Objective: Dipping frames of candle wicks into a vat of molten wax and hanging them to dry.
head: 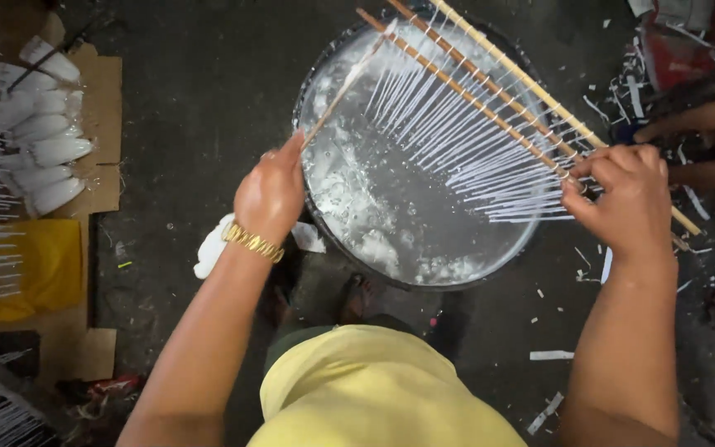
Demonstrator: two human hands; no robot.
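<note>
Between the fingers of both hands, seen from the head camera, a frame of wooden sticks [490, 91] strung with many thin white wicks [465, 141] hangs over a round black basin [312, 211] of white wax. Fingers of the right hand [622, 199] are curled and pressed together, pinching the near ends of the sticks, with the wick tips fanned just left of the fingertips. Fingers of the left hand [271, 194] are closed around 1 thin stick [345, 87] that slants up and away from the fingertips to the frame's far end; a gold bracelet [252, 242] circles that wrist. Below the left wrist lies a white cloth [211, 247] on the dark floor. Well left of the left hand, white tapered candles [47, 149] rest on cardboard [105, 108], beside a yellow cloth [43, 265].
</note>
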